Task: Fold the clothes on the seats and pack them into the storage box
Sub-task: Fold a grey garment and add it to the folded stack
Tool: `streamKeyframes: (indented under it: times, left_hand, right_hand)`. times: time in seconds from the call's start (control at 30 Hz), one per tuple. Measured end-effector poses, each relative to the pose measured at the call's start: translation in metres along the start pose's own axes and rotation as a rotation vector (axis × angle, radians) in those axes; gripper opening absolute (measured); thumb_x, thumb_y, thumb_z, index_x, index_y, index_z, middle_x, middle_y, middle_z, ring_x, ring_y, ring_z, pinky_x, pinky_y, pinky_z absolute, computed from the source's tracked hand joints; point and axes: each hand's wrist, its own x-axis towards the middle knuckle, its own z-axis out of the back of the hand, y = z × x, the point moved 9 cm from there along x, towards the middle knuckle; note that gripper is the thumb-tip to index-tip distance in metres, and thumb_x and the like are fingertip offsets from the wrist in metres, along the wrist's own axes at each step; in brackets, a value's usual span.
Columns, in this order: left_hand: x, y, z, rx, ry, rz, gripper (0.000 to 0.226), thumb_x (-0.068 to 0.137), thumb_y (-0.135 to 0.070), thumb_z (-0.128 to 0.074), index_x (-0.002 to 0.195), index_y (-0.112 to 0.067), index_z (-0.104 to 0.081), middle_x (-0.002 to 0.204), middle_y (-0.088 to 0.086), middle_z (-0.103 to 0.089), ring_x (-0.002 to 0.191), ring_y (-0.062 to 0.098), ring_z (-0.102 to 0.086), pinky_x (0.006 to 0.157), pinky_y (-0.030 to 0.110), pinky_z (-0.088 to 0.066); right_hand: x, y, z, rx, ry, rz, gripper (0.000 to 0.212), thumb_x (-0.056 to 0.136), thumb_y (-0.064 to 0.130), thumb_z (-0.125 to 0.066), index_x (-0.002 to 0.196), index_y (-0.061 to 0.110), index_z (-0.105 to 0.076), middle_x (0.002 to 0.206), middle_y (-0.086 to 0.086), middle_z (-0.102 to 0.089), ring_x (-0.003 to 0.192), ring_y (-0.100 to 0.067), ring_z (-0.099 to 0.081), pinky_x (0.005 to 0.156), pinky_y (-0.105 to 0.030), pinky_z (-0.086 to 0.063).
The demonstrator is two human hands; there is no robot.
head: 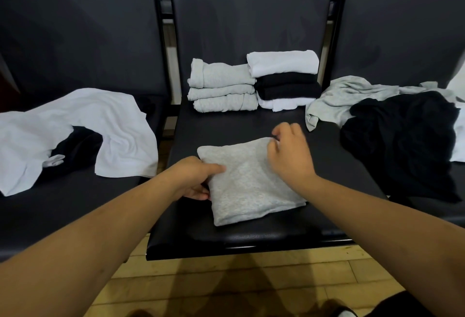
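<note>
A folded grey garment (249,185) lies on the middle black seat (327,155) near its front edge. My left hand (193,178) grips its left edge, thumb on top and fingers tucked underneath. My right hand (289,150) rests on its far right corner, fingers curled at the cloth's edge. Behind it stand two piles of folded clothes: a grey stack (222,86) and a white-and-black stack (285,77). No storage box is in view.
Unfolded white cloth (83,127) over a black piece (75,145) lies on the left seat. A crumpled grey garment (347,95) and a black one (397,140) cover the right seat. Wooden floor (226,279) shows below the seat's front edge.
</note>
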Motion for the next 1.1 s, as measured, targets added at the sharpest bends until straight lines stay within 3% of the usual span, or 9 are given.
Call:
streamKeyframes:
  times: [0.1,0.27,0.37,0.43,0.53,0.67,0.83,0.93,1.1]
  left_hand:
    - [0.001,-0.009,0.004,-0.085,-0.073,-0.059,0.029,0.089,-0.027,-0.071,0.111,-0.011,-0.061,0.103,0.009,-0.068,0.088,0.023,-0.068,0.066,0.034,-0.059]
    - [-0.012,-0.049,0.022,-0.003,-0.29,-0.349,0.03,0.087,-0.028,-0.069,0.11,-0.013,-0.058,0.101,0.004,-0.065,0.088,0.017,-0.065,0.066,0.03,-0.052]
    - [-0.025,-0.067,-0.004,-0.184,-0.022,-0.461,0.03,0.094,-0.028,-0.065,0.115,-0.009,-0.056,0.083,0.004,-0.067,0.07,0.017,-0.065,0.06,0.028,-0.05]
    - [-0.028,-0.068,-0.015,-0.224,0.062,-0.45,0.024,0.098,-0.027,-0.06,0.112,-0.008,-0.058,0.075,0.005,-0.068,0.065,0.018,-0.067,0.059,0.027,-0.051]
    - [-0.016,-0.057,0.0,-0.093,-0.139,-0.394,0.015,0.099,-0.022,-0.056,0.106,-0.009,-0.06,0.083,0.008,-0.07,0.07,0.016,-0.067,0.066,0.028,-0.055]
    - [0.0,-0.03,0.015,-0.03,-0.286,-0.232,0.015,0.097,-0.025,-0.056,0.09,-0.012,-0.056,0.099,0.01,-0.065,0.089,0.022,-0.064,0.085,0.039,-0.057]
    - [0.002,-0.02,0.007,-0.304,-0.156,-0.163,0.044,0.095,-0.043,-0.061,0.118,-0.005,-0.058,0.112,0.01,-0.067,0.099,0.022,-0.066,0.088,0.036,-0.055]
    - [-0.004,-0.022,-0.002,-0.534,0.001,-0.151,0.045,0.089,-0.052,-0.064,0.109,-0.012,-0.063,0.115,0.012,-0.069,0.105,0.026,-0.067,0.095,0.044,-0.053]
    - [-0.015,-0.027,-0.022,-0.847,0.251,-0.127,0.057,0.087,-0.057,-0.064,0.121,-0.011,-0.066,0.115,0.018,-0.072,0.105,0.033,-0.07,0.096,0.05,-0.051]
  right_hand:
    - [-0.017,0.01,-0.028,0.321,0.206,-0.175,0.034,0.098,0.037,-0.048,0.09,0.007,-0.06,0.085,-0.011,-0.067,0.075,-0.028,-0.067,0.073,-0.047,-0.059]
    - [-0.041,0.021,-0.056,0.879,0.512,-0.568,0.061,0.102,0.056,-0.041,0.106,0.0,-0.065,0.097,-0.017,-0.074,0.088,-0.028,-0.075,0.083,-0.038,-0.061]
    - [-0.056,0.034,-0.067,1.238,0.731,-0.702,0.081,0.098,0.07,-0.031,0.113,-0.001,-0.067,0.102,-0.017,-0.073,0.092,-0.027,-0.072,0.091,-0.039,-0.056]
    - [-0.06,0.035,-0.07,1.276,0.794,-0.722,0.078,0.097,0.07,-0.035,0.122,0.003,-0.066,0.109,-0.016,-0.071,0.101,-0.029,-0.07,0.096,-0.041,-0.054]
    - [-0.062,0.032,-0.075,1.213,0.813,-0.74,0.048,0.099,0.038,-0.058,0.131,0.003,-0.061,0.118,-0.017,-0.072,0.111,-0.03,-0.07,0.092,-0.041,-0.057]
    - [-0.07,0.021,-0.085,1.105,0.768,-0.803,0.04,0.093,0.01,-0.065,0.13,-0.002,-0.057,0.115,-0.019,-0.072,0.103,-0.03,-0.073,0.085,-0.039,-0.06]
    - [-0.062,0.028,-0.079,1.271,0.778,-0.795,0.045,0.097,0.021,-0.051,0.138,0.004,-0.05,0.126,-0.02,-0.068,0.113,-0.036,-0.068,0.095,-0.051,-0.055]
    - [-0.059,0.035,-0.069,1.36,0.804,-0.772,0.043,0.097,0.027,-0.048,0.132,0.003,-0.055,0.114,-0.017,-0.073,0.106,-0.034,-0.071,0.085,-0.046,-0.058]
    - [-0.064,0.054,-0.067,1.452,0.863,-0.76,0.038,0.095,0.026,-0.05,0.122,0.002,-0.06,0.096,-0.015,-0.074,0.093,-0.03,-0.07,0.085,-0.043,-0.055]
